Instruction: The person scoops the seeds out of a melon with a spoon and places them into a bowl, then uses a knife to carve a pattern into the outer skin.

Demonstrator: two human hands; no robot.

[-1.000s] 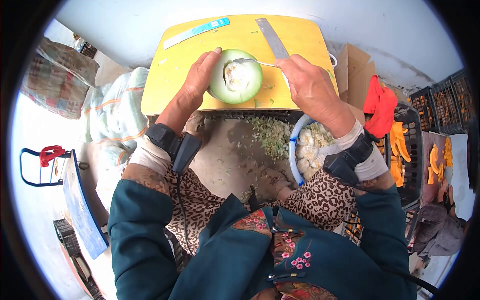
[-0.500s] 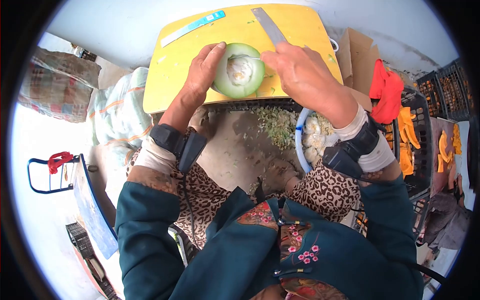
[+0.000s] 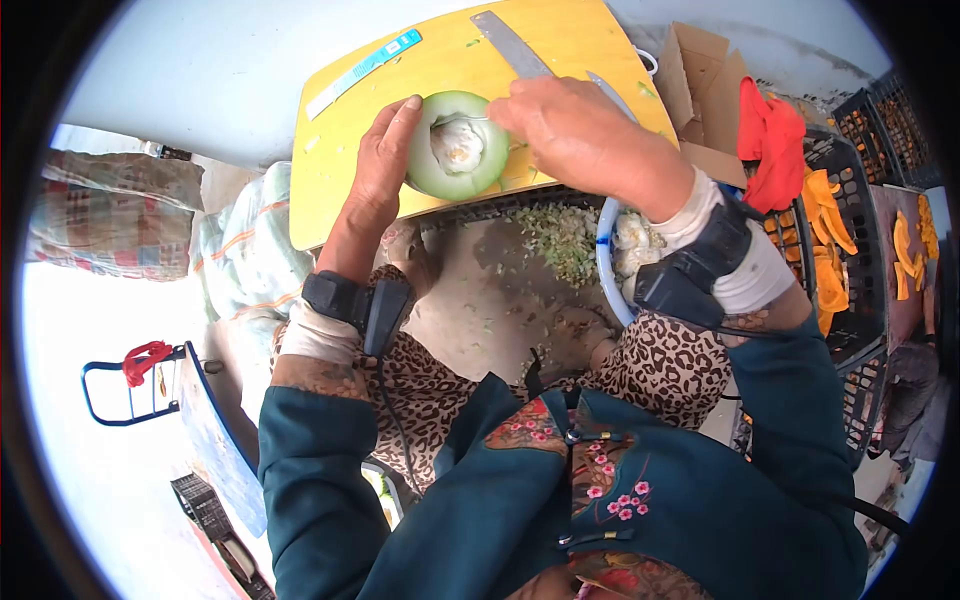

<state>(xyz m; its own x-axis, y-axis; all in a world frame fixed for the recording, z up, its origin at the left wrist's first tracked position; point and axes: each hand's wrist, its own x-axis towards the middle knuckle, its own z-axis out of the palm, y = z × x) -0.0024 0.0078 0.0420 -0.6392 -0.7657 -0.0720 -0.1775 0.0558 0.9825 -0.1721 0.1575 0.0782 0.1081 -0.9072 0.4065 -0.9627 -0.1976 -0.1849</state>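
On the near side of the yellow board, a cut pale-green melon (image 3: pixel 484 176) faces up, its white, seedy hollow showing. My left hand (image 3: pixel 385 150) is closed around its left side, thumb at the top of the rim. Wrapped in the fingers of my right hand (image 3: pixel 570 125) is a thin metal tool (image 3: pixel 478 118), its silver end reaching over the rim into the hollow. Most of that tool is hidden by the hand, so I cannot tell its kind. Beyond the right hand lies a broad flat metal blade (image 3: pixel 510 45), and another blade (image 3: pixel 610 95) shows behind the knuckles.
The yellow board (image 3: pixel 330 190) carries a blue-and-white strip (image 3: pixel 365 72) and green scraps. Below right stands a blue-rimmed basin (image 3: pixel 606 250) with pale pulp. Green peelings (image 3: pixel 560 240) litter the floor. Rightward are a cardboard box (image 3: pixel 705 95), red cloth (image 3: pixel 770 145) and crates with orange slices (image 3: pixel 828 215).
The view has shifted a little, so the board sits further left. My left hand still grips the melon, and the tool in my right hand stays at the upper right rim.
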